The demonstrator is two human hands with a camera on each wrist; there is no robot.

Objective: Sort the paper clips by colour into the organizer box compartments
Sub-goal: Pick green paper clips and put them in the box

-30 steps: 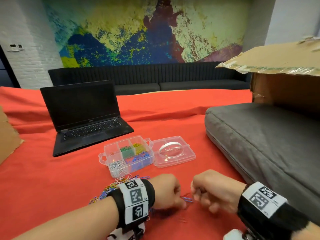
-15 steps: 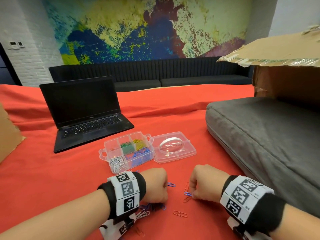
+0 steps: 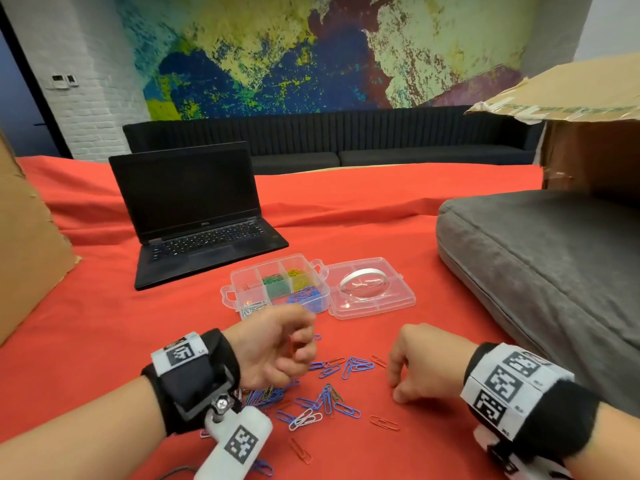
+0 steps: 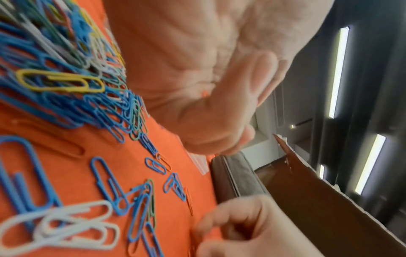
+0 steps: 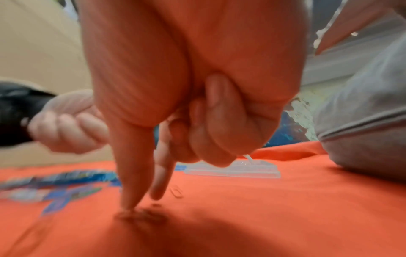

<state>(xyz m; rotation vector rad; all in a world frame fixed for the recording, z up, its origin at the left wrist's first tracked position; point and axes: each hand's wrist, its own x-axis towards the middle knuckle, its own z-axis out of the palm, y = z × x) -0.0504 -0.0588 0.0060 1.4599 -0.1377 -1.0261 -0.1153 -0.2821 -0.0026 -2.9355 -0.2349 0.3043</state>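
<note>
The clear organizer box (image 3: 227,295) stands open on the red cloth, its lid (image 3: 372,289) flat to the right. Its compartments hold green, yellow, blue and silver clips. Loose paper clips (image 3: 349,367), mostly blue with some red and white, lie between my hands. A mixed pile (image 4: 54,69) lies under my left wrist. My left hand (image 3: 294,344) hovers curled above the clips, and a bit of a red paper clip (image 4: 205,93) shows in its palm. My right hand (image 3: 396,389) points thumb and forefinger down at the cloth, tips slightly apart, beside a red clip (image 5: 177,191).
An open black laptop (image 3: 194,220) sits behind the box on the left. A grey cushion (image 3: 536,265) and a cardboard box (image 3: 588,133) fill the right side. Another cardboard sheet (image 3: 24,244) stands at the far left.
My left hand has lifted off the cloth and turned, still curled. My right hand has shifted right and lowered its thumb and forefinger to the cloth. More loose clips show between my hands.
</note>
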